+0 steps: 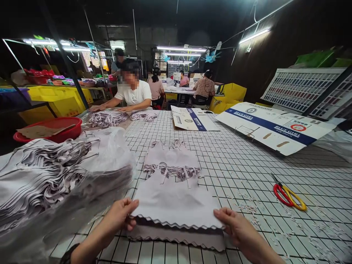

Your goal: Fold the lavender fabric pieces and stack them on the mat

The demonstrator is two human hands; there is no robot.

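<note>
A pale lilac strappy top (176,201) with a wavy hem lies over other pieces at the front of the checked table. My left hand (121,216) pinches its hem at the left corner, and my right hand (233,223) pinches the right corner. Beneath the raised hem shows another wavy-edged layer (178,236). Just beyond, a stack of similar tops (172,156) lies with straps bunched. To the left, a large pile of the same garments (41,176) sits in and beside clear plastic (110,154).
Red-and-yellow scissors (290,196) and small scraps (253,209) lie on the table (233,165) at right. Flattened cartons (275,124) stand beyond. A red basin (49,130) is at left. A person (134,93) handles garments across the table; others sit behind.
</note>
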